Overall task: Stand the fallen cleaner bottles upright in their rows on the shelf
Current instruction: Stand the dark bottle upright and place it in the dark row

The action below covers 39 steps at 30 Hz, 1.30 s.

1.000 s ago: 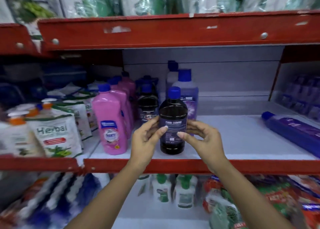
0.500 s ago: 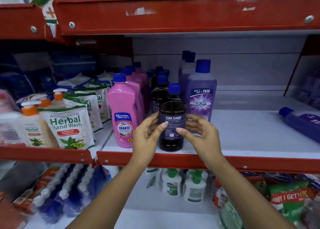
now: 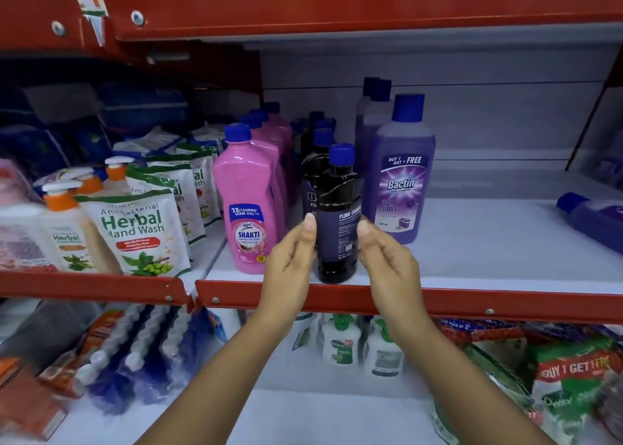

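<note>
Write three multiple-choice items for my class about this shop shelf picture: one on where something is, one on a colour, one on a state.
1. Where does the dark floor-cleaner bottle stand?
A. Between the front pink bottle and the front purple Bactin bottle
B. On the shelf below
C. Behind the Herbal Hand Wash pouch

2. What colour is the dark bottle's cap?
A. Orange
B. Blue
C. White

3. How is the purple bottle at the far right?
A. Upright
B. Lying on its side
C. Held in a hand

Answers:
1 A, it stands at the shelf's front edge between those two, with the left hand and right hand either side of it.
2 B, the cap is plainly blue.
3 B, it lies flat on the shelf, cap pointing left.
</note>
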Available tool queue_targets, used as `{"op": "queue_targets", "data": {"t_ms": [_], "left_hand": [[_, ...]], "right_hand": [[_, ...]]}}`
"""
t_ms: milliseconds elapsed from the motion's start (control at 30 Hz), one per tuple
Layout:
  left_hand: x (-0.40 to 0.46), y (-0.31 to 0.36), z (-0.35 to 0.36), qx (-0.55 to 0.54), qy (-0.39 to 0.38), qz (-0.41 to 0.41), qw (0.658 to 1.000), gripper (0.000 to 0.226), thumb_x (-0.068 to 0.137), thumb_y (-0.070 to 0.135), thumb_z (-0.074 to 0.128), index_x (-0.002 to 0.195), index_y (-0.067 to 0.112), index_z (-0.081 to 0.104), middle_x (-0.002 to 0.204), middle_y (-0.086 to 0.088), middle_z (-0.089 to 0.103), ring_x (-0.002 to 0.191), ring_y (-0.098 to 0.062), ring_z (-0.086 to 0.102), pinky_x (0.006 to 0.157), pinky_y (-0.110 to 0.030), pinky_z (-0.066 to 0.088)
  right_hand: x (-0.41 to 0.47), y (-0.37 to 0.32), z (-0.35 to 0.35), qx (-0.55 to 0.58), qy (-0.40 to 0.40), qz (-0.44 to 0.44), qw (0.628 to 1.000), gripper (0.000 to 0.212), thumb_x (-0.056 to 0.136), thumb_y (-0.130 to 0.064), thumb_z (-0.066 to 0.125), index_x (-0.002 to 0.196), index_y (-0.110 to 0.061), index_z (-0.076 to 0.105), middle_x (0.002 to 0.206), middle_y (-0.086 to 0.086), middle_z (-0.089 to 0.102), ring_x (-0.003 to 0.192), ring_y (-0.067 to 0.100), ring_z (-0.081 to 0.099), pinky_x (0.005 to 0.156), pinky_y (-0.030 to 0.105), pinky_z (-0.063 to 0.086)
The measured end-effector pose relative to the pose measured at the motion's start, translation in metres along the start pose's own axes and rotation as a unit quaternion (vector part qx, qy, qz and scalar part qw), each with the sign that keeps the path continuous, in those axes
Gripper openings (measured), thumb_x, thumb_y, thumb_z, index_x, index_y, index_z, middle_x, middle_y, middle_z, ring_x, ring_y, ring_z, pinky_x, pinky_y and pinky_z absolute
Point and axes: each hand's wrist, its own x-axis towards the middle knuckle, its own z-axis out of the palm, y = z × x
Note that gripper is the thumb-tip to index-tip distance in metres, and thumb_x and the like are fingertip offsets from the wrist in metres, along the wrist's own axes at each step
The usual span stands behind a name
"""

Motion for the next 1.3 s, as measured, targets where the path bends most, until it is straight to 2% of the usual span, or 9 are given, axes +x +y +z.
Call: {"op": "queue_targets", "data": {"t_ms": [67, 200, 367, 600, 767, 967, 1067, 1167, 1300], "left_hand": [[-0.006, 0.006, 0.002, -0.032, -0.006, -0.039, 0.999, 0.058, 0.082, 0.060, 0.037, 0.120, 0.027, 0.065, 0.115, 0.011, 0.070, 0.108, 0.006, 0.063, 0.089, -0.015, 0.052], [-0.020, 0.014, 0.004, -0.042, -0.028, -0.075, 0.996, 0.094, 0.069, 0.073, 0.026, 0.140, 0.016, 0.049, 0.141, 0.003, 0.055, 0.129, -0.007, 0.052, 0.108, -0.021, 0.040], [-0.036, 0.015, 0.011, -0.035, -0.046, -0.075, 0.996, 0.095, 0.069, 0.077, 0.022, 0.140, 0.021, 0.049, 0.144, 0.010, 0.051, 0.132, 0.002, 0.045, 0.111, -0.016, 0.029], [-0.009, 0.021, 0.007, -0.039, -0.014, -0.096, 0.995, 0.092, 0.072, 0.079, 0.015, 0.146, 0.030, 0.036, 0.152, 0.014, 0.038, 0.136, 0.001, 0.033, 0.112, -0.022, 0.022], [0.022, 0.033, 0.017, -0.102, -0.080, -0.084, 0.988, 0.068, 0.090, 0.064, 0.000, 0.118, 0.031, 0.053, 0.086, 0.026, 0.074, 0.082, 0.016, 0.067, 0.065, -0.002, 0.048], [0.016, 0.031, 0.009, -0.081, -0.092, -0.082, 0.989, 0.066, 0.087, 0.066, -0.007, 0.107, 0.041, 0.051, 0.080, 0.036, 0.070, 0.080, 0.024, 0.061, 0.066, 0.003, 0.045], [0.010, 0.025, 0.002, -0.071, -0.087, -0.084, 0.990, 0.073, 0.084, 0.070, -0.005, 0.129, 0.041, 0.045, 0.102, 0.035, 0.067, 0.098, 0.022, 0.057, 0.083, -0.001, 0.043], [0.003, 0.022, -0.002, -0.075, -0.098, -0.094, 0.988, 0.090, 0.075, 0.077, 0.002, 0.148, 0.032, 0.029, 0.149, 0.017, 0.043, 0.136, 0.002, 0.038, 0.116, -0.023, 0.024], [-0.002, 0.023, -0.001, -0.080, -0.100, -0.089, 0.988, 0.102, 0.062, 0.081, 0.010, 0.150, 0.031, 0.026, 0.155, 0.012, 0.033, 0.141, -0.003, 0.031, 0.115, -0.022, 0.022]], "right_hand": [[0.002, -0.004, 0.001, 0.040, -0.028, 0.057, 0.997, 0.033, 0.094, -0.050, 0.046, 0.116, -0.038, 0.066, 0.114, -0.026, 0.069, 0.114, -0.009, 0.058, 0.102, 0.024, 0.043], [0.009, -0.013, 0.001, 0.076, -0.067, 0.114, 0.988, 0.029, 0.080, -0.067, 0.037, 0.089, -0.054, 0.063, 0.097, -0.042, 0.063, 0.100, -0.023, 0.054, 0.099, 0.018, 0.036], [0.021, -0.022, 0.002, 0.090, -0.097, 0.159, 0.978, 0.048, 0.096, -0.054, 0.027, 0.128, -0.030, 0.055, 0.139, -0.006, 0.055, 0.128, 0.005, 0.051, 0.109, 0.024, 0.036], [0.001, -0.027, -0.001, 0.107, -0.025, 0.117, 0.987, 0.056, 0.097, -0.052, 0.022, 0.144, -0.027, 0.039, 0.147, -0.015, 0.044, 0.137, 0.001, 0.037, 0.114, 0.023, 0.024], [-0.041, -0.012, 0.018, 0.172, -0.004, 0.083, 0.982, 0.058, 0.076, -0.072, 0.051, 0.125, -0.041, 0.053, 0.136, -0.026, 0.051, 0.124, -0.014, 0.046, 0.101, 0.009, 0.033], [-0.029, -0.012, 0.021, 0.168, -0.002, 0.101, 0.981, 0.048, 0.091, -0.060, 0.037, 0.133, -0.040, 0.048, 0.144, -0.025, 0.044, 0.123, -0.016, 0.043, 0.090, 0.002, 0.036], [-0.018, -0.017, 0.016, 0.201, -0.004, 0.129, 0.971, 0.053, 0.096, -0.056, 0.029, 0.141, -0.031, 0.042, 0.148, -0.020, 0.042, 0.131, -0.008, 0.040, 0.092, 0.006, 0.041], [-0.006, -0.020, 0.015, 0.183, -0.028, 0.128, 0.974, 0.056, 0.100, -0.047, 0.017, 0.151, -0.026, 0.025, 0.154, -0.017, 0.033, 0.140, -0.002, 0.030, 0.109, 0.016, 0.026], [0.005, -0.020, 0.017, 0.154, -0.032, 0.127, 0.979, 0.051, 0.100, -0.046, 0.020, 0.146, -0.029, 0.032, 0.120, -0.032, 0.054, 0.102, -0.021, 0.051, 0.086, 0.005, 0.039]]}}
